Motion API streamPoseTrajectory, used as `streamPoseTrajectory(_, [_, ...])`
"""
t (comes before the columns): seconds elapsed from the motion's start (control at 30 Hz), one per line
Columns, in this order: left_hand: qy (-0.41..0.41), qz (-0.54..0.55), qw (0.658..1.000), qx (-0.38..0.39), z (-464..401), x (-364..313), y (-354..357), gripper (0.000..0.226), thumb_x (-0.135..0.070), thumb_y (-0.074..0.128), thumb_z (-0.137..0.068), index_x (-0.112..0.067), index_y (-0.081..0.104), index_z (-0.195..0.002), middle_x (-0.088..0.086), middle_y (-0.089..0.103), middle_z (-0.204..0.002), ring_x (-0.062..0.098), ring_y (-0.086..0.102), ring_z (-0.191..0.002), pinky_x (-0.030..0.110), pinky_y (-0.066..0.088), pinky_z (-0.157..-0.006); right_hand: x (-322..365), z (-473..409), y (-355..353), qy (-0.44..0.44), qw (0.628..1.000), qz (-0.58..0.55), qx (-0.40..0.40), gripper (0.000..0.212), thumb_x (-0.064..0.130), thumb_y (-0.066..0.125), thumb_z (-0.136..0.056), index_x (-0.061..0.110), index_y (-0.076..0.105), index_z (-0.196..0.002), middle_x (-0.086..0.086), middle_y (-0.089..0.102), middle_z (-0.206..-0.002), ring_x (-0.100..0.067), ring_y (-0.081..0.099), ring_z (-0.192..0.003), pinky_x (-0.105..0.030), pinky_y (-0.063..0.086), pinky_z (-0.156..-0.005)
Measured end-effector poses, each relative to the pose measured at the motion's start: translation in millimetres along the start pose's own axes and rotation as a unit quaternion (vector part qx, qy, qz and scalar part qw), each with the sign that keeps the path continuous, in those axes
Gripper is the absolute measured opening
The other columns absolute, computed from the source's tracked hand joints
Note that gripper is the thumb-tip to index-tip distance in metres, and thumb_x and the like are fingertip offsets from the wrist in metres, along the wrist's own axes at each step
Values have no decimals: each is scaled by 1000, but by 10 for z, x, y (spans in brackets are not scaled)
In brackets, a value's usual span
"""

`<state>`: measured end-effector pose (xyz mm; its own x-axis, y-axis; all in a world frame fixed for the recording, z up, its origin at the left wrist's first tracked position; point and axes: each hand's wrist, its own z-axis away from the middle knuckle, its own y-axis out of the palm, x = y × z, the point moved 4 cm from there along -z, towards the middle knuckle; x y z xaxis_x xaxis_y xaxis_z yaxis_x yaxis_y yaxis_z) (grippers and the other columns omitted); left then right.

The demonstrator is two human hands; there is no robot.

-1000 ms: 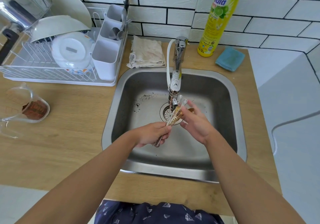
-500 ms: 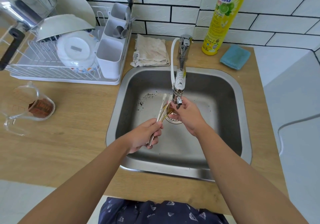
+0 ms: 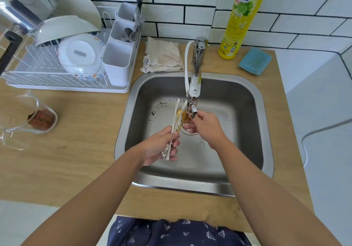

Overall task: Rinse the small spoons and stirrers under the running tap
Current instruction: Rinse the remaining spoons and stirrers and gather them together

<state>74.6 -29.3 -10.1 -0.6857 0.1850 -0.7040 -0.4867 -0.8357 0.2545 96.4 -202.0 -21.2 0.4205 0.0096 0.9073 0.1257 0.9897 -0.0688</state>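
Bunching spoons and stirrers [image 3: 178, 119] in your left hand [image 3: 161, 146] — right hand [image 3: 206, 126] pinching bowls — loose, one's slipping drainward.

Home kitchen — steel sink [image 3: 265, 124], dish rack [image 3: 38, 78], tiled wall [image 3: 181, 2]

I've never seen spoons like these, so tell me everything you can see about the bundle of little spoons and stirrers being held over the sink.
The bundle of spoons and stirrers is a handful of slim pieces: two long white ones with small rounded tips, one with a flower print near its lower end, plus thin gold-coloured spoons. The left hand clasps their lower ends, so they fan upward over the sink. The right hand touches the gold bowls just below the tap.
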Motion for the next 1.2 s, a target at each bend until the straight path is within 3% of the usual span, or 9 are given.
streamPoseTrajectory(0.17, [-7, 6, 1000, -5, 22, 20, -1, 25, -25, 49, -101, -13, 45, -123, 1, 50, -73, 16, 49, -58, 38, 57, -71, 25, 23, 102, 2, 999, -30, 38, 23, 16, 54, -104, 25, 75, -100, 11, 80, -86, -7, 76, -77, -20, 56, -61])
streamPoseTrajectory(0.27, [10, 6, 1000, -3, 32, 13, 15, 23, -26, 49, -102, -15, 47, -123, 0, 49, -73, 15, 49, -59, 35, 56, -69, 16, 37, 106, -16, 999, -39, 25, 9, 28, 67, -98, 26, 74, -102, 13, 78, -83, -1, 71, -72, -14, 49, -57])
streamPoseTrajectory(0.33, [23, 17, 1000, 10, 45, 9, 28, 18, -26, 48, -103, -19, 50, -119, 1, 50, -75, 14, 49, -60, 32, 53, -64, 3, 33, 103, -31, 998, -56, 25, 6, 24, 72, -95, 24, 73, -101, 14, 74, -75, 1, 64, -63, -12, 48, -56])
streamPoseTrajectory(0.47, [33, 13, 999, 10, 61, 27, 22, 13, -26, 46, -104, -20, 53, -114, 4, 56, -79, 15, 51, -61, 32, 53, -57, -23, -14, 95, -14, 999, -45, 25, 8, 12, 71, -95, 19, 72, -97, 11, 72, -72, -1, 58, -58, -15, 48, -57])
streamPoseTrajectory(0.67, [61, 8, 998, -27, 59, 34, 37, 13, -23, 48, -104, -12, 52, -110, 7, 64, -88, 15, 55, -60, 31, 52, -50, -49, -47, 80, 27, 998, -47, 20, 19, 21, 73, -95, 5, 72, -104, 3, 74, -78, -4, 54, -58, -15, 44, -51])
streamPoseTrajectory(0.8, [71, 56, 995, -33, 63, 14, 46, 15, -21, 49, -104, -8, 52, -111, 5, 62, -84, 13, 48, -54, 22, 38, -41, -52, -41, 49, 3, 995, -94, 45, 10, 14, 68, -99, 7, 71, -106, 1, 75, -81, -6, 57, -60, -18, 47, -55])
streamPoseTrajectory(0.9, [74, 79, 994, -29, 67, -12, 40, 15, -20, 50, -103, -7, 52, -111, 0, 59, -78, 10, 42, -52, 19, 32, -39, -64, -33, 24, 1, 984, -154, 87, 17, 8, 66, -99, 5, 68, -116, -1, 77, -92, -7, 61, -67, -19, 51, -62])
streamPoseTrajectory(1.07, [75, 48, 996, -12, 82, -22, 74, 12, -19, 48, -104, -9, 50, -110, 1, 60, -81, 11, 46, -55, 22, 35, -42, -90, -58, 9, 6, 994, -86, 61, 12, 14, 72, -96, 6, 69, -105, 6, 71, -74, -5, 55, -57, -20, 48, -58])
streamPoseTrajectory(1.2, [79, 33, 996, -11, 77, -11, 66, 11, -19, 47, -105, -10, 49, -111, 2, 56, -80, 11, 47, -56, 22, 34, -41, -70, -33, 26, 5, 997, -60, 51, 20, 20, 70, -98, 5, 66, -110, 3, 74, -80, -6, 57, -57, -21, 48, -57])
